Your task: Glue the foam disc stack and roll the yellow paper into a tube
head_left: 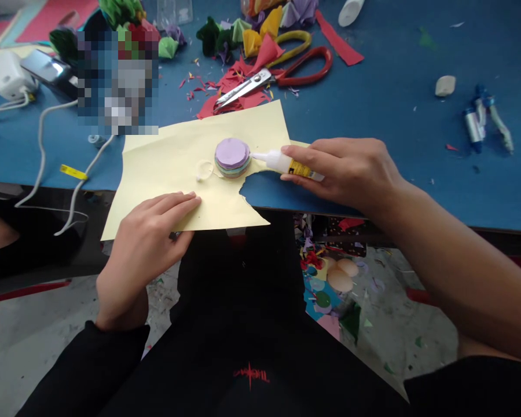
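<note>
- Right hand (358,169) closed round the slim white plastic tube with a yellow label (297,166), out over the torn side of your sheet.
- Left hand (151,227) — fingers straight and close together on the pale-yellow paper sheet (156,165); whether your thumb pinches from below, I can't tell.
- Danger spot: the nozzle's right at the rim of the round, lilac-topped stack of paper discs (233,154). Squeeze too hard and liquid could run down its side; nudge it and discs could slide.
- Your sheet overhangs the blue tabletop (395,116) — too much left-hand pressure there might tilt everything.
- Tube's long axis runs left to right, nozzle pointing left, label end sloping slightly towards you.
</note>
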The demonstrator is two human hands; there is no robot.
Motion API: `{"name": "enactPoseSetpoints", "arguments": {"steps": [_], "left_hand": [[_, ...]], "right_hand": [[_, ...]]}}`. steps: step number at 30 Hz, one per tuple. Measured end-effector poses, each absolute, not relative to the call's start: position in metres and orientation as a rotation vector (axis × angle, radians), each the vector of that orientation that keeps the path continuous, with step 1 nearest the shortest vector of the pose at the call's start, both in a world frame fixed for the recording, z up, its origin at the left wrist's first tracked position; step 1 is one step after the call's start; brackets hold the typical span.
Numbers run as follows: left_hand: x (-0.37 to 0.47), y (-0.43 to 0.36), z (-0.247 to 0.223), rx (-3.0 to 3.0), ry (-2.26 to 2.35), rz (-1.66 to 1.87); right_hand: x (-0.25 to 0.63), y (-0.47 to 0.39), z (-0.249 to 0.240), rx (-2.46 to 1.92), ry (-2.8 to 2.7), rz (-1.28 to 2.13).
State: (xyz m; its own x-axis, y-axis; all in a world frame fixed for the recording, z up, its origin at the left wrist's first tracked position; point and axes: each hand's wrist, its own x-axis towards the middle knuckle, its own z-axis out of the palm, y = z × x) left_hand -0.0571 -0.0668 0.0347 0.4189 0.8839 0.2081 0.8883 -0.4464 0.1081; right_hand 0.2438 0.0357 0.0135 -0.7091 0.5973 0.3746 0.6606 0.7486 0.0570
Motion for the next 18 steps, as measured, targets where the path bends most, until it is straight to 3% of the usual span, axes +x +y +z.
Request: {"name": "enactPoseSetpoints", "arguments": {"steps": [11, 18], "left_hand": [[-0.0574, -0.0665, 0.0344, -2.621, -1.641, -0.373], [-0.0570, -0.0667, 0.0344, -2.622, -1.648, -0.371]], "right_hand": [[0.2430, 0.0376, 0.0131, -0.878, -2.579, -0.243], [0.2419, 0.0387, 0.0151, -1.041, -2.575, -0.149]]}}
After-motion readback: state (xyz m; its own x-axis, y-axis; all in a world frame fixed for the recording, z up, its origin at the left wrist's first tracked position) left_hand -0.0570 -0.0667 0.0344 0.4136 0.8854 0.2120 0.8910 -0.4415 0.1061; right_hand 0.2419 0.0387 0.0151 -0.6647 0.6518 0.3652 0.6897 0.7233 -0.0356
